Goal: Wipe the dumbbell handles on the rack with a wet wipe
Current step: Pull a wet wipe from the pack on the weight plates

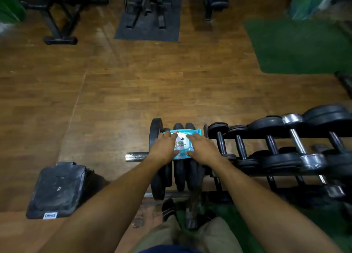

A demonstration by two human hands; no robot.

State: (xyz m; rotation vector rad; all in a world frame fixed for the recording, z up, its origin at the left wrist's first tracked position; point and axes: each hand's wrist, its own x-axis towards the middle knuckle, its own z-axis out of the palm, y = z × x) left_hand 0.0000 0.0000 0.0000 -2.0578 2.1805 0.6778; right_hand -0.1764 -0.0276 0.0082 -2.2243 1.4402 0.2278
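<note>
Black pad [57, 190] on floor at left, white tag reads "CHOICE". Left hand [163, 148] grips left end of wet-wipe pack [182, 145], fingers curled over top edge, thumb under. Pack rests on upright weight plates [180, 174], likely steadied for pulling out wipe. Pack print partly legible: "LOVE". Right hand [203, 148] grips right end likewise. Dumbbells [297, 144] on rack [266, 171] to right, handles unwiped, no wipe out yet.

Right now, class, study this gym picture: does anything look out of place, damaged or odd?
Yes. The light blue wet wipe packet lies on upright black weight plates, not a flat surface, held by the left hand and right hand. The black square floor pad looks scuffed and worn, with whitish edges.
</note>
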